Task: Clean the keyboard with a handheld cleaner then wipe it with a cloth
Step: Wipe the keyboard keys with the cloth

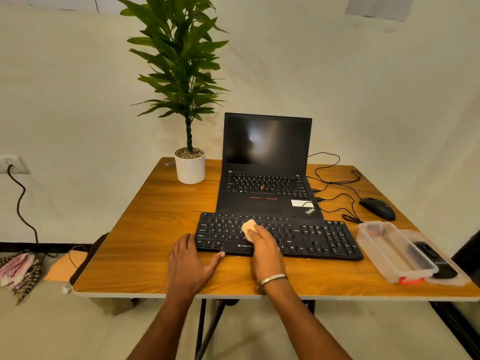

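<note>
A black full-size keyboard [319,236] lies across the wooden table [145,229], in front of an open laptop. My right hand [262,246] holds a small pale cloth [248,227] and presses it onto the keys left of the keyboard's middle. My left hand [189,258] lies flat on the table at the keyboard's near left corner, thumb along its front edge. A black handheld cleaner [433,258] lies in a clear lid at the right, beside a clear plastic box.
A black laptop [265,162] stands open behind the keyboard. A white potted plant [189,167] is at the back left. A black mouse [378,207] and tangled cables [335,180] lie at the back right. The clear box [389,253] sits near the right edge.
</note>
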